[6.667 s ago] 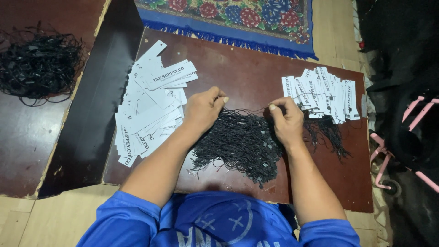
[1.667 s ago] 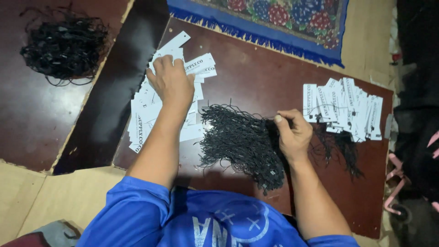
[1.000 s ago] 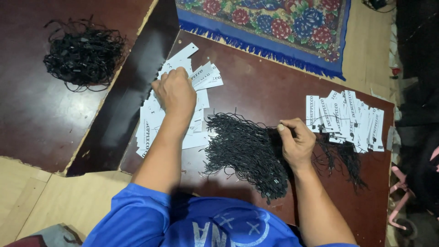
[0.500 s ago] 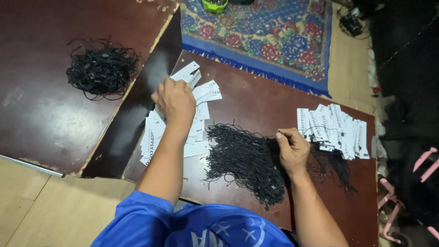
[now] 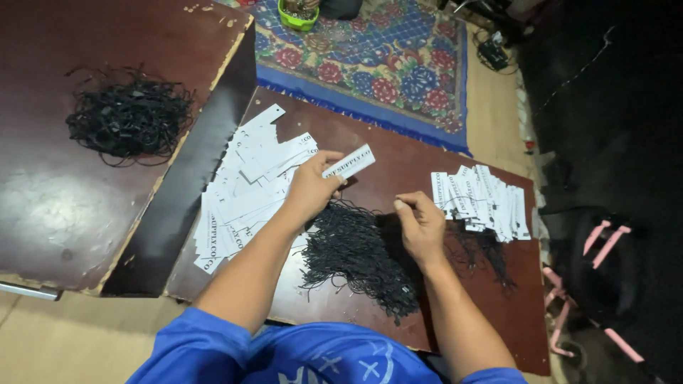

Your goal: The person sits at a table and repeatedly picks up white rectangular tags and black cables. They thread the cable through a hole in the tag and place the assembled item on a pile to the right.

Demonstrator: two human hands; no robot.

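We see a white paper tag (image 5: 348, 161), long and narrow, lifted and tilted above the brown board; below it lies a tangled heap of black strings (image 5: 359, 252).

Both bare forearms extend from the blue sleeves at the lower edge toward frame centre. Left hand (image 5: 313, 190), centre-left, has its grip pinched shut, fingers curled. Right hand (image 5: 421, 226), centre-right, palm down, thumb and forefinger pinched together.

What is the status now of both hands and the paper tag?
Left hand pinching one white paper tag, lifted off the tag pile. Right hand pinching black strings. Nothing between the hands.
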